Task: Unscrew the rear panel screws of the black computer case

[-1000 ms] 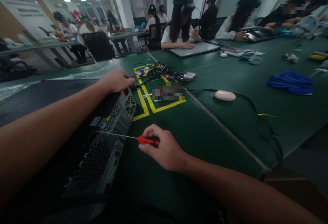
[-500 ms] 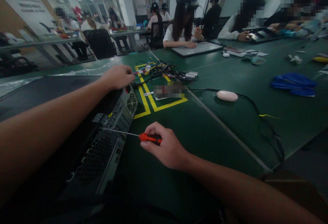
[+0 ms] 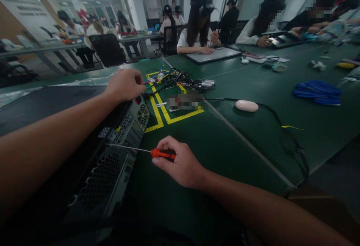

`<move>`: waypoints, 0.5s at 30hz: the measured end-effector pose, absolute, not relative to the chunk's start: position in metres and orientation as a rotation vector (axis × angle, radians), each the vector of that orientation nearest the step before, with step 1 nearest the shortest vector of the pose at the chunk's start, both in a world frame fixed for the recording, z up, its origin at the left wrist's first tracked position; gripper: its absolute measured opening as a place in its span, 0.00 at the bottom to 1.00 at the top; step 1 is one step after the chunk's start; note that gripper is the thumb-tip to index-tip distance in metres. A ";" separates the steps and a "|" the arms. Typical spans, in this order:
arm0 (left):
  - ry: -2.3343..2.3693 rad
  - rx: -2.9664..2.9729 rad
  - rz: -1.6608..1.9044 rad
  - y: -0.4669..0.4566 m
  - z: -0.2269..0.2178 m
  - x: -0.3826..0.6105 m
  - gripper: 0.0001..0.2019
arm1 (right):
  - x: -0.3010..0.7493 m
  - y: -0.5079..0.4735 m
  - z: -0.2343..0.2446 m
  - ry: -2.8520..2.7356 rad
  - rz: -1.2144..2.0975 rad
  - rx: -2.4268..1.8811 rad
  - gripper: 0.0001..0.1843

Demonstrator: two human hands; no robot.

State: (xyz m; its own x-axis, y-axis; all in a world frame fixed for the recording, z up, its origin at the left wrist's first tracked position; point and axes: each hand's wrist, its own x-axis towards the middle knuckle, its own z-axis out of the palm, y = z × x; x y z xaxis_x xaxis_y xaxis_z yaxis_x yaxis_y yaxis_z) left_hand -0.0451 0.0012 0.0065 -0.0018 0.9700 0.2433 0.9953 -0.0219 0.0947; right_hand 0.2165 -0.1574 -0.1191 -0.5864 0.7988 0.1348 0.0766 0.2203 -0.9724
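Note:
A black desktop computer case (image 3: 107, 178) lies on its side on the green table (image 3: 225, 152), its grey rear panel facing right. My right hand (image 3: 180, 163) is closed around a red-handled screwdriver (image 3: 157, 153), whose thin shaft reaches left to the rear panel. My left hand (image 3: 125, 84) rests curled on the far top corner of the case, fingers bent over the edge; I cannot make out anything in it.
A tangle of cables and connectors (image 3: 180, 79) lies inside yellow tape markings (image 3: 165, 114) beyond the case. A white oval mouse (image 3: 246, 105) with a black cord sits to the right, blue cloth (image 3: 317, 90) farther right. Several people sit at the table's far side.
My left hand's fingers have curled more tightly over the case corner. The right hand and screwdriver have stayed almost in place.

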 end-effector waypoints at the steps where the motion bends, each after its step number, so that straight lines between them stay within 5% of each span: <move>1: -2.130 -2.134 -0.368 0.000 0.007 -0.044 0.20 | 0.217 -0.157 -0.119 -1.852 1.413 -0.816 0.14; 15: -2.064 -2.126 -0.243 -0.004 0.008 -0.041 0.22 | 0.217 -0.157 -0.122 -1.840 1.406 -0.813 0.14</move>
State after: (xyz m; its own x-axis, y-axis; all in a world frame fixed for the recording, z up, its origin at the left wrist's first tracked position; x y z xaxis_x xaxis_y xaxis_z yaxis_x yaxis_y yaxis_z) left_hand -0.0410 -0.0039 0.0079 0.0296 0.9722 0.2321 0.9996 -0.0287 -0.0069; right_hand 0.2166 -0.1568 -0.1222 -0.5781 0.8040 0.1394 0.0768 0.2237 -0.9716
